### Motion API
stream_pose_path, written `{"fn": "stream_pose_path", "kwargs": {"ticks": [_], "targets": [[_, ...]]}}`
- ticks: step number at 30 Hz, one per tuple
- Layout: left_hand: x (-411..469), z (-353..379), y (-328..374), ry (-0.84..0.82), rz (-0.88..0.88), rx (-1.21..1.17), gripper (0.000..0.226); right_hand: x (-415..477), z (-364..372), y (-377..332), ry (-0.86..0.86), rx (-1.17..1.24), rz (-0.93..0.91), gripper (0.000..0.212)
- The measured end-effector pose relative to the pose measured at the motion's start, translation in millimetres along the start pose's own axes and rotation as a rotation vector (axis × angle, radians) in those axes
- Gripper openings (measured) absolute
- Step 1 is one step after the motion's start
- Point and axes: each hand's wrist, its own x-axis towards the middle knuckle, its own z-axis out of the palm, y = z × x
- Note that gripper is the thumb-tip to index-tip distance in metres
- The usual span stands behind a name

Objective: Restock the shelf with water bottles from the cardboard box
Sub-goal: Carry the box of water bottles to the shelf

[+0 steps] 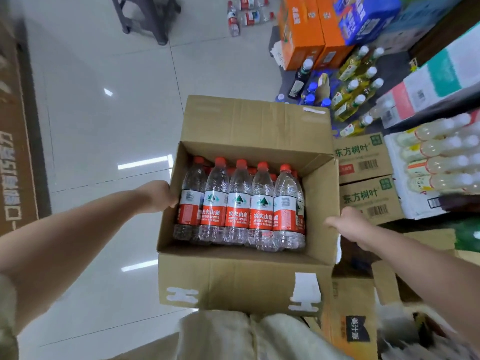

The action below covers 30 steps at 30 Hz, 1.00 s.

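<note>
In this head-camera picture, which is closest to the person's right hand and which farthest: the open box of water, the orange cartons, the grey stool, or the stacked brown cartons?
1. open box: the right hand grips its right wall.
2. stacked brown cartons: just beyond the hand, on the right.
3. orange cartons: farther ahead, on the right.
4. grey stool: farthest, ahead to the left.

Both hands are on the open cardboard box (239, 279): the left hand (158, 196) grips its left wall and the right hand (348, 224) grips the rim of the right wall, with pale tiled floor (104, 126) showing beyond. Inside, red-capped water bottles (237, 203) stand upright in tight rows, leaving a gap by the right wall. Off to the right sit two stacked brown cartons (363, 165), with orange cartons (306, 35) and yellow drink bottles (355, 87) farther back.
</note>
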Motion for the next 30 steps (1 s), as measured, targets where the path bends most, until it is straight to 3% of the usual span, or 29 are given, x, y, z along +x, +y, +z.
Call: {"fn": "stream_pose_path", "kwargs": {"ticks": [12,25,28,30], "targets": [[81.4,-175.3,13.5,0.074,-0.114,-0.186,0.017,88.6,-131.2,-234.5,-0.008,-0.119,-0.170,0.025],[235.3,-411.2,38.9,0.010,-0.076,-0.159,0.013,182.2,-235.5,-464.3,-0.009,-0.150,-0.077,0.019],[269.2,-470.0,44.0,0.016,-0.077,-0.163,0.015,207.5,-256.1,-516.5,0.019,-0.152,-0.057,0.036],[292.1,-509.2,47.0,0.024,-0.077,-0.161,0.019,218.4,-271.6,-556.8,0.007,-0.159,-0.074,0.032]]}}
